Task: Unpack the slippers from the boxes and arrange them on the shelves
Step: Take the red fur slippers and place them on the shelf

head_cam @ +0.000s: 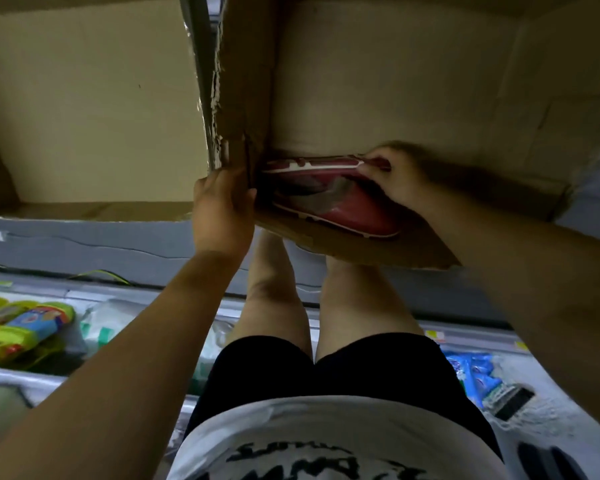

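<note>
A pair of dark red slippers (329, 192) with white trim lies in a clear wrapper at the mouth of an open cardboard box (378, 81) in front of me. My right hand (392, 178) pinches the top right edge of the slippers, fingers curled over them. My left hand (222, 206) grips the torn left flap of the box (236, 109), thumb beside the slippers' left end. The lower flap (361, 247) of the box sticks out under the slippers.
A second open cardboard box (84, 105) stands to the left. Below are my legs and black shorts. Green and blue packaged goods (25, 327) lie at the lower left, blue packets (478, 372) at the lower right, in what look like freezer bins.
</note>
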`<state>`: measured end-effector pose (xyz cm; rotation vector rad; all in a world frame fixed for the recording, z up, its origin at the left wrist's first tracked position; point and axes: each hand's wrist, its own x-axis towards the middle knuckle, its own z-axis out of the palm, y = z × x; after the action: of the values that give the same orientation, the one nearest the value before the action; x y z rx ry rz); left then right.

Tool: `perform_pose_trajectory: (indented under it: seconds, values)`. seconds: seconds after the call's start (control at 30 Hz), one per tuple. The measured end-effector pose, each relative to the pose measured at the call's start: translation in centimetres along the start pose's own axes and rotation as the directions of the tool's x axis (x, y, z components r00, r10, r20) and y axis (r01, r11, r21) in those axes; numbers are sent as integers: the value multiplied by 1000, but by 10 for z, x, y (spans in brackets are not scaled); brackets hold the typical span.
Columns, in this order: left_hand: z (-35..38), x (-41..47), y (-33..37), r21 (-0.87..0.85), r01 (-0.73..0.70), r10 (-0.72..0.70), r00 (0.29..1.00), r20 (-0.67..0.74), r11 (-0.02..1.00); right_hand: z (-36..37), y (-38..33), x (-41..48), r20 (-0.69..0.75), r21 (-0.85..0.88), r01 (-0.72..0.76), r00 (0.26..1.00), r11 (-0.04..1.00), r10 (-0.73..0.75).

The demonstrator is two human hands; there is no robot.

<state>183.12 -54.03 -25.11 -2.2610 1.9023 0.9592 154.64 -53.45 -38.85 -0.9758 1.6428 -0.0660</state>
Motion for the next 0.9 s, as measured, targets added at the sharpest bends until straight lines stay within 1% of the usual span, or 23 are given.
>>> perform_pose_trajectory:
  seconds: [0.07, 0.13, 0.2, 0.3, 0.4, 0.47, 0.5, 0.57, 0.6, 0.63, 0.7, 0.77, 0.83, 0.9]
  values:
    - [2, 0, -4, 7, -5, 5, 1000, -16, 1000, 2, 0, 4, -98, 58, -13, 995, 998, 19]
    - [3, -1, -8, -4, -16, 16, 1000, -17, 1000, 4, -5, 5, -153, 106, -27, 987, 994, 43]
    - [3, -2, -10, -12, -34, 34, 999, -8, 999, 3, -8, 9, -194, 105, -50, 978, 993, 70]
    - [3, -1, -12, -19, -38, 38, 999, 2, 999, -1, -14, 17, -253, 166, -112, 956, 980, 152]
    - [2, 0, -14, -24, -41, 41, 999, 5, 999, -8, -20, 26, -286, 321, -188, 915, 928, 284]
    - [1, 0, -15, -22, -49, 49, 999, 7, 999, -13, -25, 24, -269, 450, -253, 876, 856, 400]
    - [1, 0, -14, -25, -48, 48, 999, 7, 999, -15, -25, 22, -231, 531, -292, 853, 796, 467]
    - [-1, 0, -13, -37, -38, 38, 999, 4, 999, -14, -25, 16, -98, 679, -348, 830, 647, 549]
    - [-2, 1, -12, -41, -33, 34, 999, 3, 999, -10, -26, 10, -46, 695, -369, 833, 617, 551]
    - [-2, 1, -12, -42, -31, 31, 1000, 2, 999, -3, -26, 2, -23, 660, -393, 841, 640, 540]
    - [-3, 2, -11, -45, -30, 30, 1000, 0, 999, 13, -19, -13, -49, 475, -423, 863, 772, 503]
    - [-3, 2, -11, -42, -40, 40, 999, -1, 998, 27, -8, -26, -32, 343, -386, 907, 857, 421]
    - [-3, 1, -13, -33, -59, 59, 998, -2, 998, 36, 2, -29, 4, 292, -367, 924, 883, 382]
    - [-2, 1, -16, -35, -71, 71, 997, -7, 997, 41, 12, -25, 3, 258, -365, 926, 895, 377]
